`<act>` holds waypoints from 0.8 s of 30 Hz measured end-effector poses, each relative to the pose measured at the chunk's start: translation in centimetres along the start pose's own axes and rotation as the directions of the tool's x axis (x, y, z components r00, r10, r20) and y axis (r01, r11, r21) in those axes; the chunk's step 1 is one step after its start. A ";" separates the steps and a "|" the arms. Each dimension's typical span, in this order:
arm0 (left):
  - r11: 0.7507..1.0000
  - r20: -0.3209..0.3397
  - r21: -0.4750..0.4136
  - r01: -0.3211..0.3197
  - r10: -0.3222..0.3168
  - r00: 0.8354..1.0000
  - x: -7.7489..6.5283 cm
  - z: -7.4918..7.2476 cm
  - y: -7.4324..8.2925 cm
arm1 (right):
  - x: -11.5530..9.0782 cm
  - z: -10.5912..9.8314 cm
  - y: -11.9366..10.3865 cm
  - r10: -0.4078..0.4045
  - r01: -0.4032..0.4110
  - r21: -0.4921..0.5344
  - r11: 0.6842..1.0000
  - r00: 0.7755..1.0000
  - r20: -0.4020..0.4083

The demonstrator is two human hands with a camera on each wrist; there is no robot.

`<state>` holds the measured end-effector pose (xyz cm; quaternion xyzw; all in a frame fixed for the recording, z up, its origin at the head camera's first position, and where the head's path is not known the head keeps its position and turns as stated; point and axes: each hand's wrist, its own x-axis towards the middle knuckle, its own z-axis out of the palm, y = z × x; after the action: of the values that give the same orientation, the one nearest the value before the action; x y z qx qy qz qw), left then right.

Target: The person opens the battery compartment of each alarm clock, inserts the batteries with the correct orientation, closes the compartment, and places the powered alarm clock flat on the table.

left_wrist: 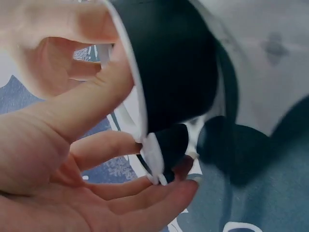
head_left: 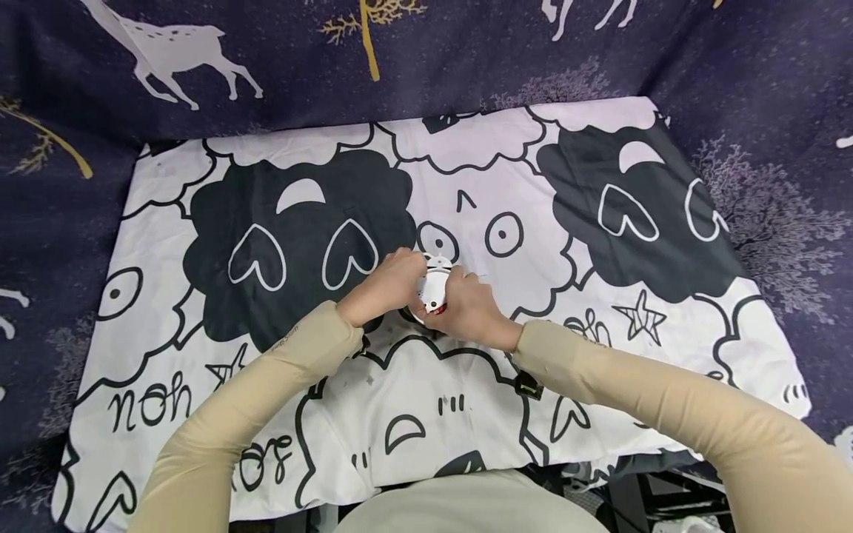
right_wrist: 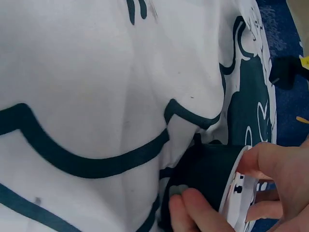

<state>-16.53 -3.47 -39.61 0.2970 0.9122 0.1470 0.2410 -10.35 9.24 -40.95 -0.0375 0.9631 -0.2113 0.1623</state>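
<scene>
A small round thing that looks like an alarm clock point(head_left: 435, 287) is between both hands over the patterned cloth. Its body point(left_wrist: 174, 58) is black, with a white rim and a small black-and-white knob point(left_wrist: 166, 150). In the right wrist view its pale face point(right_wrist: 236, 193) carries black marks. The left hand point(head_left: 392, 287) holds it from the left, thumb at the rim and fingertips by the knob in the left wrist view. From the other side the right hand point(head_left: 469, 307) grips it. Fingers partly hide its face and sides.
A white cloth point(head_left: 400, 385) with black cartoon drawings covers the work surface. Dark blue fabric point(head_left: 280, 81) with deer and trees hangs behind it and at both sides. Below the front edge are dark frame parts point(head_left: 666, 496).
</scene>
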 end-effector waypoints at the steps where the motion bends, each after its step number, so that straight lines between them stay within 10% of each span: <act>1: 1.000 0.006 -0.004 -0.001 0.001 1.000 0.1 0.0 0.0 | 0.0 0.1 0.0 0.000 0.000 -0.016 1.000 1.000 0.003; 24: 0.994 0.083 0.049 -0.097 0.093 0.992 0.1 -0.2 -0.5 | -0.4 0.5 -0.5 0.057 -0.057 -0.026 0.998 0.998 -0.014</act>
<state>-16.89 -3.84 -39.69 0.3519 0.8902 0.1221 0.2623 -9.82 8.67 -41.03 -0.0110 0.9675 -0.1942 0.1614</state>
